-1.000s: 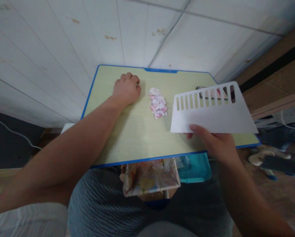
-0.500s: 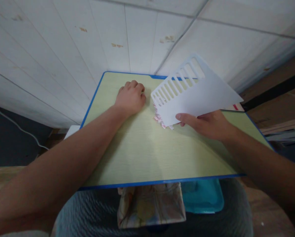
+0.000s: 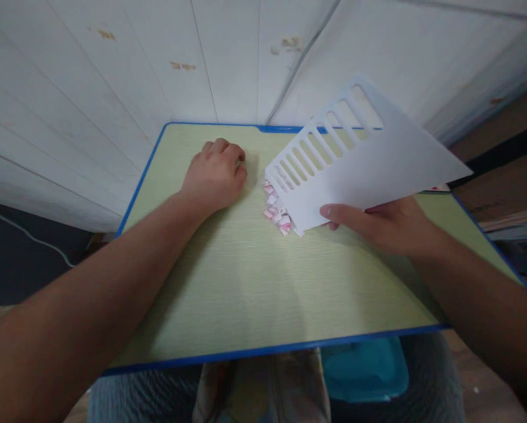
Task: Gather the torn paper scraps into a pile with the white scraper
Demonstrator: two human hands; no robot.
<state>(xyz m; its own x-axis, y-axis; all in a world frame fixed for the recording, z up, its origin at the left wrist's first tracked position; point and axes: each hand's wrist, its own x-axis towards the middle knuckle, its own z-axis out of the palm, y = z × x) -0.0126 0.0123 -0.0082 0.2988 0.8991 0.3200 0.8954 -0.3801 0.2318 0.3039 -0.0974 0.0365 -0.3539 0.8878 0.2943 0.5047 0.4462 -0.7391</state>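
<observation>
Behind your blue-edged, pale-green rectangular surface [image 3: 245, 288] rises a white panelled wall [image 3: 135, 70]; your right grip [image 3: 384, 228] clasps a white slotted sheet [image 3: 355, 176]; your left grip [image 3: 214, 174] curls, hold unclear.

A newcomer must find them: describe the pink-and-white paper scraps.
On the pale green, blue-edged tabletop, look between the left hand and the white slotted sheet in the right hand. Partly hidden by the sheet lie the pink-and-white paper scraps: many small pieces, unlike that single sheet.
</observation>
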